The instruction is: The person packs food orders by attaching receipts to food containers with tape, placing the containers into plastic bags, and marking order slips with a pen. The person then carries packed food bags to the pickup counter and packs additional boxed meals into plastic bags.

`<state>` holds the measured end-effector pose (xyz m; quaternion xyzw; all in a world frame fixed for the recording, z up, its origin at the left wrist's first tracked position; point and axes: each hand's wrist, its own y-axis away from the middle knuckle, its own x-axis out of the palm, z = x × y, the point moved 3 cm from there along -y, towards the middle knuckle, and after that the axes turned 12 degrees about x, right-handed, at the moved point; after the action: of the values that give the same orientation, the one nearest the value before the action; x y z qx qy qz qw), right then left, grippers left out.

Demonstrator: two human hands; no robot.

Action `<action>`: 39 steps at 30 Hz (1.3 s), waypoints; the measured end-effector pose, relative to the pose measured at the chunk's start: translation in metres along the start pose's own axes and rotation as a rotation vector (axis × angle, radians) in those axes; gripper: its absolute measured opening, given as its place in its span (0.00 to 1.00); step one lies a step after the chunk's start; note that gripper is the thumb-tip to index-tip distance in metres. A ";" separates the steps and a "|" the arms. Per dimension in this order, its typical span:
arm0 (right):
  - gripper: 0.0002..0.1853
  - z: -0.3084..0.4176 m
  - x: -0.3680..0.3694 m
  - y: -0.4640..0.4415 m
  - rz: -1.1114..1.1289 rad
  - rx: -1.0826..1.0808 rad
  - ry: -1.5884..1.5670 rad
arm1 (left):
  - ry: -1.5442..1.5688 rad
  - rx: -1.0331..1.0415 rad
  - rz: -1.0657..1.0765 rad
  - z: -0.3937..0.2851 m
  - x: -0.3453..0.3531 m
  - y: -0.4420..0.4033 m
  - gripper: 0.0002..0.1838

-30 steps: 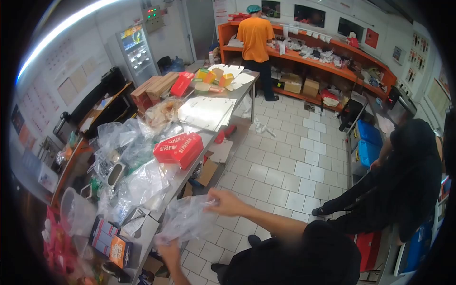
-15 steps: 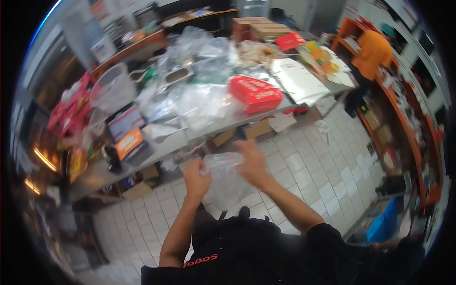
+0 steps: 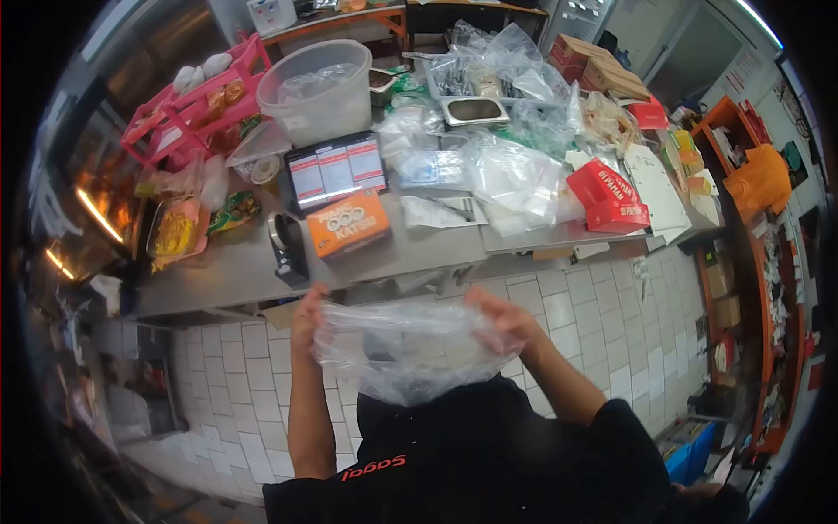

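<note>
A clear plastic bag (image 3: 410,349) is stretched sideways between my two hands, in front of the black shirt. Its left end is gripped by my left hand (image 3: 307,319). My right hand (image 3: 502,321) has hold of the other end, its fingers partly behind the film. Just beyond the hands, on the steel table (image 3: 419,253), stands an orange box (image 3: 349,225) with a black tape dispenser (image 3: 285,249) to its left. A tablet (image 3: 335,171) with red and white panels is behind the box.
On the table are a plastic tub (image 3: 319,109), a pink basket (image 3: 196,113), a metal tray (image 3: 474,111), plastic bags (image 3: 519,183) and red boxes (image 3: 608,196). A person in orange (image 3: 758,181) stands at far right, near orange shelves (image 3: 777,288).
The view has swung left to face the table. The bag, bunched up before, is now spread wide between my hands, which have moved apart.
</note>
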<state>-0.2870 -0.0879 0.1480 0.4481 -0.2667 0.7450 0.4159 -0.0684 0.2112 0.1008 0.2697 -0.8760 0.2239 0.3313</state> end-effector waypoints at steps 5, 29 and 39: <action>0.36 -0.001 -0.015 -0.143 -1.006 0.232 1.909 | 0.046 0.238 -0.527 -0.076 -0.053 0.009 0.29; 0.43 0.222 0.093 -0.288 -0.805 0.190 1.439 | -0.090 -0.108 -0.249 -0.139 -0.037 -0.122 0.50; 0.64 0.058 -0.095 -0.306 -0.289 0.403 2.195 | -1.348 -0.526 -0.102 -0.090 -0.083 -0.162 0.49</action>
<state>0.0261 -0.0122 0.0975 -0.3645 0.4235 0.7105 0.4277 0.1264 0.1678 0.1384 0.3010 -0.9009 -0.2251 -0.2168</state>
